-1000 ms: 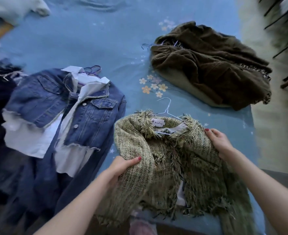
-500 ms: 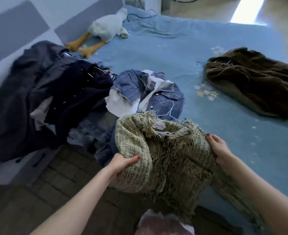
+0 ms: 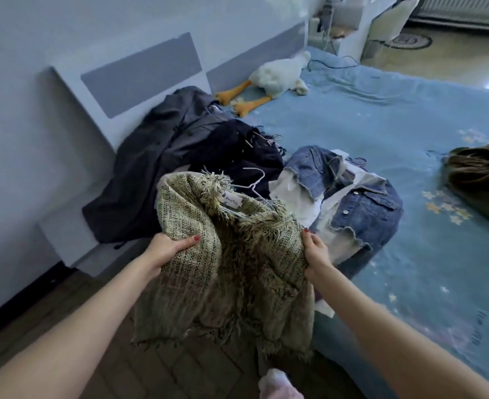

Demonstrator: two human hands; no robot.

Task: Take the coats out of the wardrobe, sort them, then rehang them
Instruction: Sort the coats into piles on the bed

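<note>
1. The bed [image 3: 396, 116], under a blue cover, carries the sorted coats; its near-left corner is where the work is going on, with the headboard [image 3: 139, 73] running along the left edge.

2. A dark coat heap [image 3: 162, 168] slumps over the left edge against the headboard. It looks bulky and probably the heaviest lot; it would be best lifted by its hangers or gathered under the shoulders.

3. The green tweed jacket [image 3: 231, 254] hangs in the air over the near-left corner, partly past the bed's edge above the floor. It reads as soft, loose-woven and fairly light, with fringe that could snag. Taking it at both shoulders seems sound, since the weave would stretch if pulled from one point.

4. The denim jacket [image 3: 364, 208] with a white shirt inside lies just in from the near edge, behind the tweed. Denim is stiffer and holds its shape; the collar or shoulders are the obvious grip.

5. A brown coat [image 3: 479, 180] lies at the right edge, well apart, cut off by the frame.

6. The left hand [image 3: 165, 249] grips the tweed's left shoulder, thumb on top. The right hand [image 3: 316, 251] pinches the right shoulder, fingers curled into the fringe.

7. A thin wire hanger [image 3: 255, 185] sticks up from the tweed's collar; it looks light and could slip out if the jacket tips.
</note>
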